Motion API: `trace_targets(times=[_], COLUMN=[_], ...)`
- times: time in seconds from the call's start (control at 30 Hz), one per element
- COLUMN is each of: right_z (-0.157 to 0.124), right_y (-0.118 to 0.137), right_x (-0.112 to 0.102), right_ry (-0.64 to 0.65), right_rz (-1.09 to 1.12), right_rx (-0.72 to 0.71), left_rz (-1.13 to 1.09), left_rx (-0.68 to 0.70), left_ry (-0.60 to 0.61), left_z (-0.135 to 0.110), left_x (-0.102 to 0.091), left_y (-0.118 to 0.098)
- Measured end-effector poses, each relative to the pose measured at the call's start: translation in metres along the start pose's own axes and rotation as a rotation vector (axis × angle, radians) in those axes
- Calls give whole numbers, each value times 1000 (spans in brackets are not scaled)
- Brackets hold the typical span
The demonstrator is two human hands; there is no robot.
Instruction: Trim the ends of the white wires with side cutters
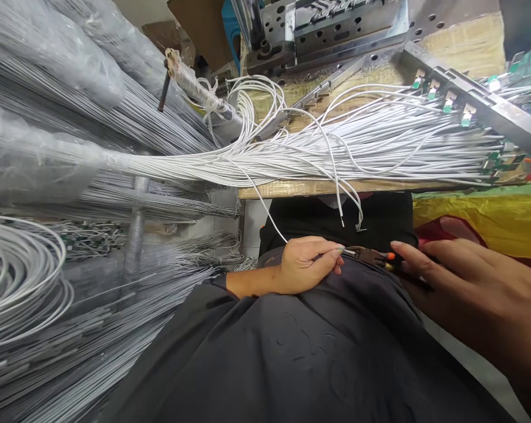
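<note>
Between the thumb and fingers of my left hand (312,264) is pinched a white cable (268,211), its end poking out to the right over my lap. That end meets the jaws of a pair of pliers (369,257), whose orange and dark handles run into my right hand (472,288). The fingers of my right hand are curled around the handles, and the palm side is hidden. Just above, two loose white cable ends (341,218) hang over the table edge. The cable in my left hand leads up to a large white cable bundle (292,155).
Small green circuit boards (448,103) sit at the bundle's right end beside a metal bar (490,100). A drilled metal plate (336,29) lies at the back. Wrapped cable bundles (36,153) and a coil (23,276) fill the left. Yellow fabric (490,220) is at right.
</note>
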State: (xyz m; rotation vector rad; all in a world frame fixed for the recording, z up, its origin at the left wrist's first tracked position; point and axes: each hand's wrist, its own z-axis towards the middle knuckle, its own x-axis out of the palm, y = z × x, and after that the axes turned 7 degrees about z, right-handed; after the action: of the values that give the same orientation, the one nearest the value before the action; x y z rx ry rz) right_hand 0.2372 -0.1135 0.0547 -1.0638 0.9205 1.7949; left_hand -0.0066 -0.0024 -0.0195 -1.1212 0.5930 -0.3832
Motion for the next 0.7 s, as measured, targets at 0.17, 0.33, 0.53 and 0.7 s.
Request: trace_targets(times=[0.17,0.33,0.53,0.7], right_z=[4,5,5,1], right_y=[1,1,1,0], right_x=[1,-1,-1,2], right_ry=[35,67,60,46], right_rz=[88,98,119,166], right_rx=[74,80,83,110], left_rz=[96,295,310,277], left_rx=[188,315,398,390], left_ry=[-6,15,23,24], left_z=[2,-2,-1,3], left_x=[-6,-14,-18,-17], left_y=[7,16,18,16])
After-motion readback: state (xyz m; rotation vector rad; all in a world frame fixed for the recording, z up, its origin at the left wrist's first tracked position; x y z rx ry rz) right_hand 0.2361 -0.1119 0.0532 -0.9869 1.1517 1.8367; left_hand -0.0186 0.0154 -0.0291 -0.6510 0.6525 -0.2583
